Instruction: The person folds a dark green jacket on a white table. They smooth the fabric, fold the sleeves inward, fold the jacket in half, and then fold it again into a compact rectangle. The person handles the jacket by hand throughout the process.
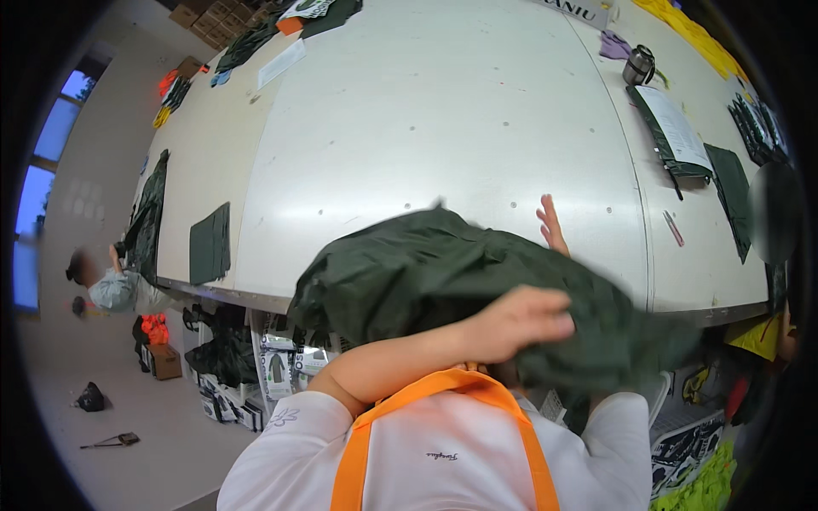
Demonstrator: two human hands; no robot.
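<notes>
A dark green garment [409, 272], crumpled and partly blurred, is spread in front of me over the table's near edge. Across its front reaches my left arm, and my left hand [524, 324] lies over the fabric with its fingers smeared by motion; I cannot tell whether it grips the cloth. My right hand [554, 226] shows beyond the garment's far side, fingers stretched up and apart. The fabric hides most of my right forearm.
The wide pale table [426, 102] carries a folded green piece [210, 244] at left. On the right are a paper sheet on a dark bundle [673, 128], a metal flask [639, 66] and a small red-handled tool [673, 228]. Another person [111, 285] works at far left.
</notes>
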